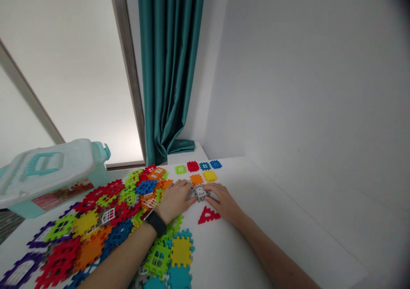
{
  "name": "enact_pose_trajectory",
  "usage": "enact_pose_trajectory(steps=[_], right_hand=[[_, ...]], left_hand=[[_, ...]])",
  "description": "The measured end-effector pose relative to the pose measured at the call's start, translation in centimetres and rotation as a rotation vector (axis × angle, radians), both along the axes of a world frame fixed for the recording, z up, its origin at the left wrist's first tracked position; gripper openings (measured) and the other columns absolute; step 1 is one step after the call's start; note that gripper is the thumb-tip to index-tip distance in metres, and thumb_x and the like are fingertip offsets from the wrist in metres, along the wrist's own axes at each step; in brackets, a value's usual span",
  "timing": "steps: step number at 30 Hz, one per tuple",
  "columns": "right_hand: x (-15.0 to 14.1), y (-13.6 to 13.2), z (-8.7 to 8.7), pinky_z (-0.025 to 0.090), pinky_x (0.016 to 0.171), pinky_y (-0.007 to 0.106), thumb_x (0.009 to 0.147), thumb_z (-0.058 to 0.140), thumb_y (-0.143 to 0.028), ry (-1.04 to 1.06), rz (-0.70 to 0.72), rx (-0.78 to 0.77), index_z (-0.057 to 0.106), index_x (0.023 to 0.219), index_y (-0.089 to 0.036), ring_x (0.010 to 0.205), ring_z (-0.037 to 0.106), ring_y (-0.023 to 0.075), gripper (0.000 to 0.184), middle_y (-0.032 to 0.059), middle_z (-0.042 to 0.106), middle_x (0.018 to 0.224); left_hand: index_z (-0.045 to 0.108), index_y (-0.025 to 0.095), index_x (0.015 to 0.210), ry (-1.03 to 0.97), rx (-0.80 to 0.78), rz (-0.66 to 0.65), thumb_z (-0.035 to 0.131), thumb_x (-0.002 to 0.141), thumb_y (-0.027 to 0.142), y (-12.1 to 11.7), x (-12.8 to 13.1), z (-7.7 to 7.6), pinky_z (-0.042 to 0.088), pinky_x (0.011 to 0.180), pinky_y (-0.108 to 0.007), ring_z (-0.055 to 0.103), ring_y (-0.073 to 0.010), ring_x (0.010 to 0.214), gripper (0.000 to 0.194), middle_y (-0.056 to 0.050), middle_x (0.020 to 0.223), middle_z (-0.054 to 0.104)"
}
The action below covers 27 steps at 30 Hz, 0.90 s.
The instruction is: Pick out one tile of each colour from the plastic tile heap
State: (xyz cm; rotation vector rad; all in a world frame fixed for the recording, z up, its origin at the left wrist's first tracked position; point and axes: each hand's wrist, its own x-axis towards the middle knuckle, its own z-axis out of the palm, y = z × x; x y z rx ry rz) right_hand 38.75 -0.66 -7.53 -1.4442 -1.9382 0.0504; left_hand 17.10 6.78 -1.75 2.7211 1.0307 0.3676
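Grey block (pixel 200 193) between my left hand (pixel 175 200) and right hand (pixel 224 202): fingers cover part of it, can't tell its full shape or how firmly it's held. Left forearm (pixel 118 255) hides part of the waffle tiles (pixel 89 250), and that pile gets cut off at the bottom edge. Right forearm (pixel 272 255) runs out of frame too. Plastic storage box (pixel 48 173) cut off at left edge; label (pixel 62 194) too blurry to read. Nothing readable on watch (pixel 156 223).

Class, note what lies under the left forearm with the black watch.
Interlocking plastic tiles show along both sides of the left forearm; whatever lies directly beneath it is covered and cannot be seen.
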Motion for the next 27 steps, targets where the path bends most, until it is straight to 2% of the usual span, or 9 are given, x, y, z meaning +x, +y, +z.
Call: enact_pose_trajectory(steps=[5, 12, 17, 27], right_hand=[[-0.05, 0.0, 0.08, 0.049, 0.102, 0.046, 0.09, 0.063, -0.019, 0.012, 0.003, -0.009, 0.066, 0.113, -0.023, 0.114, 0.066, 0.0251, 0.023, 0.009, 0.072, 0.121], [-0.18, -0.07, 0.35, 0.05, 0.1, 0.045, 0.084, 0.065, -0.014, 0.047, 0.002, -0.021, 0.065, 0.112, -0.024, 0.112, 0.065, 0.0252, 0.029, 0.0076, 0.07, 0.117], [0.02, -0.25, 0.33, 0.054, 0.093, 0.042, 0.082, 0.061, -0.009, 0.092, -0.001, -0.02, 0.06, 0.12, -0.023, 0.1, 0.067, 0.0228, 0.04, 0.0071, 0.069, 0.112], [0.19, -0.36, 0.34, 0.054, 0.088, 0.04, 0.086, 0.055, -0.009, 0.128, -0.01, -0.04, 0.061, 0.103, -0.022, 0.095, 0.066, 0.0226, 0.022, 0.0052, 0.068, 0.099]], left_hand=[[0.066, 0.023, 0.113, 0.001, 0.005, -0.001, 0.062, 0.093, 0.039, -0.01, 0.06, -0.13, 0.047, 0.094, -0.04, 0.063, -0.0286, 0.115, 0.026, -0.008, 0.12, 0.07], [0.066, 0.024, 0.112, -0.005, 0.01, 0.009, 0.062, 0.093, 0.039, -0.07, 0.1, -0.21, 0.046, 0.095, -0.041, 0.062, -0.0287, 0.115, 0.025, -0.009, 0.119, 0.07], [0.067, 0.025, 0.111, -0.015, 0.009, 0.011, 0.062, 0.092, 0.039, -0.02, 0.11, -0.35, 0.046, 0.095, -0.041, 0.062, -0.0289, 0.115, 0.024, -0.008, 0.118, 0.07], [0.067, 0.025, 0.112, -0.019, 0.014, 0.006, 0.063, 0.092, 0.038, -0.05, 0.06, -0.43, 0.046, 0.093, -0.041, 0.062, -0.0296, 0.115, 0.024, -0.008, 0.119, 0.069]])
